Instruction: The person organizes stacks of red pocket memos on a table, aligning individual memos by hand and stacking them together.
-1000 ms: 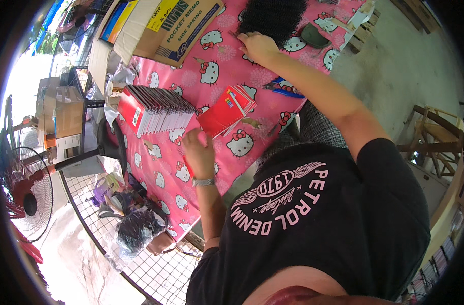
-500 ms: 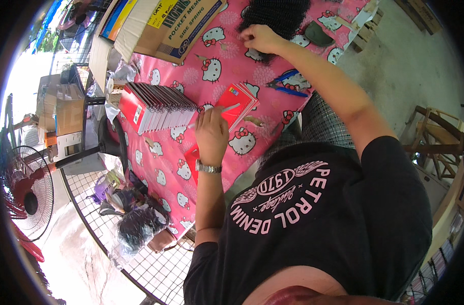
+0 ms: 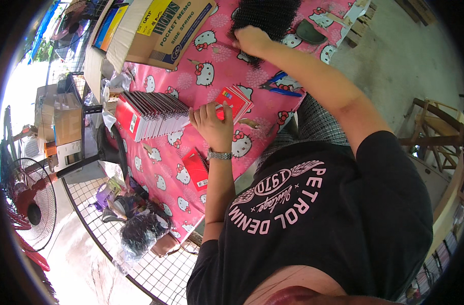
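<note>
My left hand (image 3: 212,124), wearing a metal watch, is closed with bent fingers between the stack and the fanned pile. It seems to grip a thin white-edged pad, mostly hidden beneath it. To its left stands a stack of red spiral notebooks (image 3: 153,114) with black coils. Red notebooks (image 3: 233,104) lie fanned on its right side, and a single red notebook (image 3: 195,169) rests near the wrist. At the far side my right hand (image 3: 252,40) has its fingers pinched at the near edge of a heap of black spiral coils (image 3: 265,18).
Blue-handled pliers (image 3: 281,85) lie near my right forearm. A dark green dish (image 3: 310,32) sits by the coil heap. An open cardboard box (image 3: 166,38) occupies the far left of the pink-covered table (image 3: 211,53). A fan (image 3: 33,203) and plastic-wrapped bundle (image 3: 143,231) are at left.
My left hand has tilted, hiding most of the thin white-edged thing seen earlier. The single red notebook by my wrist shows more fully. My right hand stays at the coils, its fingers drawn in.
</note>
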`<state>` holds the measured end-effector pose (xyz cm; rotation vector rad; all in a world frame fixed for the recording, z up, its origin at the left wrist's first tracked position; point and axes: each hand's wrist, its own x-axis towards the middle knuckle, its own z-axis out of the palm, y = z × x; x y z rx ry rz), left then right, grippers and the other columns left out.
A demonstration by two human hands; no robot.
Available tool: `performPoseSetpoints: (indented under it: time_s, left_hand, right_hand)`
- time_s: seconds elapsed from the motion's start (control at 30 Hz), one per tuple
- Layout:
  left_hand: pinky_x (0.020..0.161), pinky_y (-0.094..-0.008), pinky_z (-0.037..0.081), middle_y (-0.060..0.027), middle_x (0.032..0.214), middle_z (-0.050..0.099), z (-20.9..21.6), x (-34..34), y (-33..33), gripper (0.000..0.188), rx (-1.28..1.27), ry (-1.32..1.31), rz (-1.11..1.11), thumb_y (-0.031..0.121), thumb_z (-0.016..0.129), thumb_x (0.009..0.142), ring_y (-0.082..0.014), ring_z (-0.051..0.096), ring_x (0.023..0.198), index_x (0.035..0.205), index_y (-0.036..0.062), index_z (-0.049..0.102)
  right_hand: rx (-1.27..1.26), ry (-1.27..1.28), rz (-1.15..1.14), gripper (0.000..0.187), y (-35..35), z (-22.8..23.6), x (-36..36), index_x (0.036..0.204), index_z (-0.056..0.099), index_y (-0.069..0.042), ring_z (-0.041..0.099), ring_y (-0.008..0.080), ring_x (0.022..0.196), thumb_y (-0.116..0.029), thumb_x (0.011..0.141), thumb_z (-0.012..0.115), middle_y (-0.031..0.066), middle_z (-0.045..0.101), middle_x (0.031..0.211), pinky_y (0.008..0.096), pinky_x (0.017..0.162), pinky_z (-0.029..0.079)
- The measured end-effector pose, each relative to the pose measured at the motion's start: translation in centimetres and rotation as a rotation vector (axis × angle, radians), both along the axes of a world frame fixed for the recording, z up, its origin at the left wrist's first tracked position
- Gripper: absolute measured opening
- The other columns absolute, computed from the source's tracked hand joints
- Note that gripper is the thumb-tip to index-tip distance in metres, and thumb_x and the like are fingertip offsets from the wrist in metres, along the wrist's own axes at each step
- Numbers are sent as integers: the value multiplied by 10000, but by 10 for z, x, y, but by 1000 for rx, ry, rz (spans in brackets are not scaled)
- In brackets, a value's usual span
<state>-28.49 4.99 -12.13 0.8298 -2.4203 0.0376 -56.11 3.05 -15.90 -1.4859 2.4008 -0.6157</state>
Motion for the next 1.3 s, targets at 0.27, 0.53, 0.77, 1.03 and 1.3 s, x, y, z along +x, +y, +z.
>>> performPoseSetpoints:
  time_s: [0.27, 0.53, 0.77, 1.03, 1.3]
  left_hand:
    - [961, -489, 386, -78, 796, 616, 14, 1, 0, 218, 91, 16, -107, 274, 714, 830, -299, 571, 818, 847, 80, 617]
    - [951, -469, 384, -63, 822, 611, 9, 4, -2, 230, 42, 4, -116, 286, 723, 817, -264, 564, 839, 866, 96, 603]
    - [964, -470, 377, -68, 870, 610, 15, 7, 0, 200, 91, -22, -130, 255, 696, 840, -276, 557, 882, 910, 89, 607]
    - [979, -492, 368, -115, 948, 613, 17, 17, -8, 151, 197, -29, -240, 123, 619, 874, -337, 539, 952, 1008, 54, 606]
    - [1061, -513, 343, -110, 942, 648, 19, 2, 1, 127, 256, 15, -260, 118, 633, 867, -311, 591, 918, 965, 39, 612]
  right_hand:
    - [75, 17, -45, 319, -2, 21, 8, 1004, 686, 7, 667, 345, 975, -174, 745, 731, 195, 685, 1031, 408, 800, 556]
    - [-269, -428, 167, 418, 9, 9, -2, 1096, 678, -23, 644, 323, 893, -232, 740, 737, 137, 678, 965, 400, 803, 508]
    - [-193, 452, 336, 218, 35, -13, 61, 945, 694, -89, 606, 291, 1016, -241, 797, 644, 48, 655, 994, 441, 886, 444]
    - [-548, -329, 475, 297, 53, 26, 75, 1115, 681, -94, 615, 278, 866, -132, 833, 598, 97, 615, 907, 374, 765, 495]
    - [-534, -529, 508, 315, 107, 39, 74, 1115, 702, -158, 611, 220, 785, -44, 844, 590, 71, 571, 880, 344, 704, 497]
